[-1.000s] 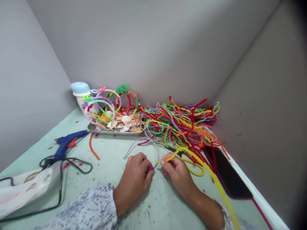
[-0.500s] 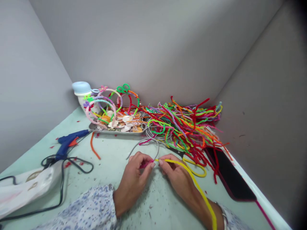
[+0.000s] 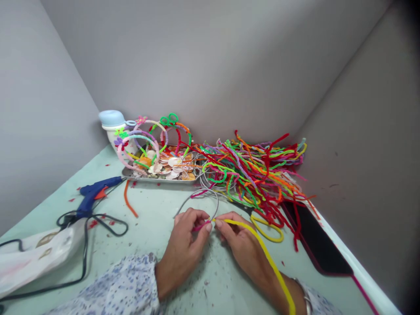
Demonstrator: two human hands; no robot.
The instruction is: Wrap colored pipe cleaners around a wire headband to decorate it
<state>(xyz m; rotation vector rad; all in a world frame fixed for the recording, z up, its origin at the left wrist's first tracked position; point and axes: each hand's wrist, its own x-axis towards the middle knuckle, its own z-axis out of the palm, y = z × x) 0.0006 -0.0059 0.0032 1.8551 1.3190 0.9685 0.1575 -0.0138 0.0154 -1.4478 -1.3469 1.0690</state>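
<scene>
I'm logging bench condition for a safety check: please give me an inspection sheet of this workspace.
Surface: pale green table, red scraps scattered on it.
Job's things: yellow strip, magenta strip and silver wire, close together at the hands.
Clutter: heap of coloured strips, tray with fuzzy hoops, lidded bottle, yellow-handled scissors, blue glue gun, white packet, dark flat object.
Hands: left hand pinches the magenta strip; right hand pinches the yellow strip.
Cables: black cord looped near the glue gun.
Surroundings: grey walls left, behind and right.
</scene>
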